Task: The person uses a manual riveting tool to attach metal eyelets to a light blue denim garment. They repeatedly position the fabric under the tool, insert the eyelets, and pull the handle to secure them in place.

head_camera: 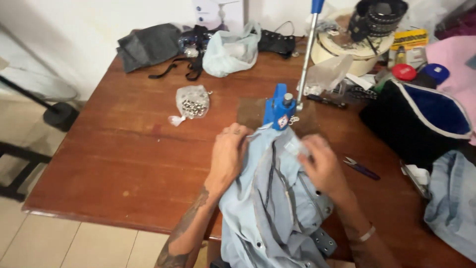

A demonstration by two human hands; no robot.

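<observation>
A light blue denim garment [270,208] lies bunched on the wooden table [124,154], its top edge pushed up to a blue hand press [277,111] with a long metal lever [307,54]. My left hand [229,154] presses down on the garment's left side and grips the fabric. My right hand [321,164] pinches a fold of the fabric just below and right of the press. Metal snaps dot the garment's lower edge.
A small clear bag of metal studs [192,104] lies left of the press. Purple snips [362,168] rest right of my right hand. A black and blue bag [421,119], more denim [453,198], dark cloth [148,44] and a plastic bag [230,49] crowd the back and right.
</observation>
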